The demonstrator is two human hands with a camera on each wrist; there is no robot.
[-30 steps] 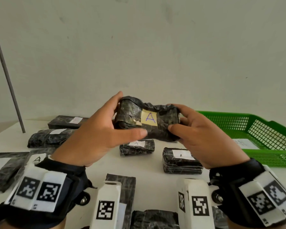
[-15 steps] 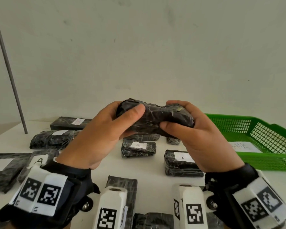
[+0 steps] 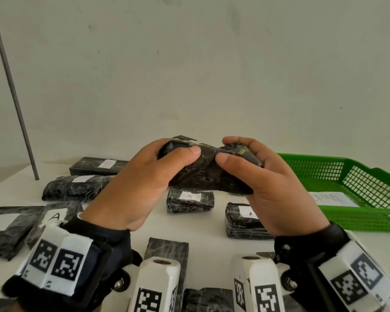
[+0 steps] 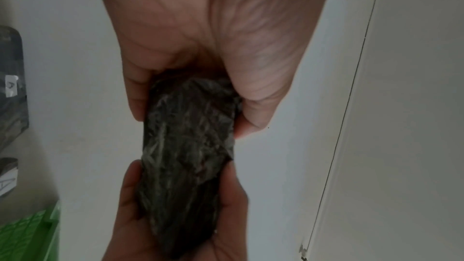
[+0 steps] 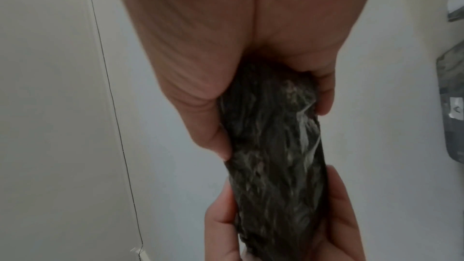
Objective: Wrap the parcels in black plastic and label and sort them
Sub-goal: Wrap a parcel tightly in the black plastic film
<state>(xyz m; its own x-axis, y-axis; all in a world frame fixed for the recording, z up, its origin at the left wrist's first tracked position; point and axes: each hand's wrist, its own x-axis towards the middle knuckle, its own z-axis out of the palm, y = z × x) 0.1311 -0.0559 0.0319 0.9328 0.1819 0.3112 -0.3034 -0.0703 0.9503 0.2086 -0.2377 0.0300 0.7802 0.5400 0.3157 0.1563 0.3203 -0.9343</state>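
Gripping one black-wrapped parcel point(image 3: 208, 174) by its ends above the table point(image 3: 212, 230), the left hand point(image 3: 142, 183) and right hand point(image 3: 270, 185) left sorting unfinished, judging by labelled parcels point(image 3: 190, 200) lying outside the green basket point(image 3: 356, 190) at the right.

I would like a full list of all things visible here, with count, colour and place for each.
held parcel: one, black, raised between both hands
parcels on table: at least nine, black, most with white labels, spread out below the hands
basket: one, green, table's right side, white paper inside
table: one, white, under everything
rod: one, grey, far left, leaning at the wall
wrist cameras: two, white, near edge
left hand: grips the held parcel's left end
right hand: grips its right end
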